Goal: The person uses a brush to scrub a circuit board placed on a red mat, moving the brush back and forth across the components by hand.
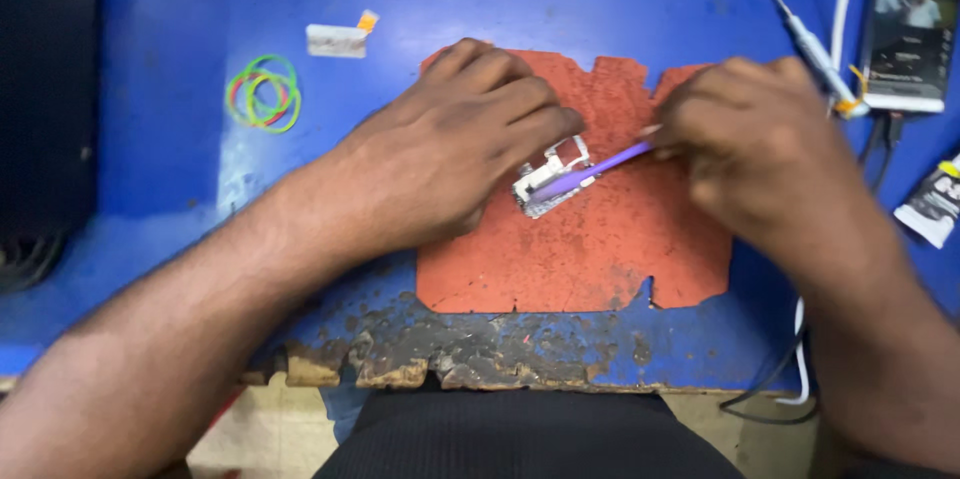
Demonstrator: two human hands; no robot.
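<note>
A small silvery metal part (548, 177) lies on a worn orange-red mat (600, 249) in the middle of the blue table. My left hand (450, 154) rests on the mat, fingertips pressed against the part's left side. My right hand (755, 144) grips a thin purple tool (595, 169), its tip lying across the metal part. The tool's rear end is hidden inside my right fist.
Coloured rubber bands (264, 92) and a small white piece (337, 40) lie at the back left. A screwdriver (815, 54), a phone (908, 24), cables and a glue tube (935, 201) crowd the right side. The table's front edge (480, 369) is chipped and burnt.
</note>
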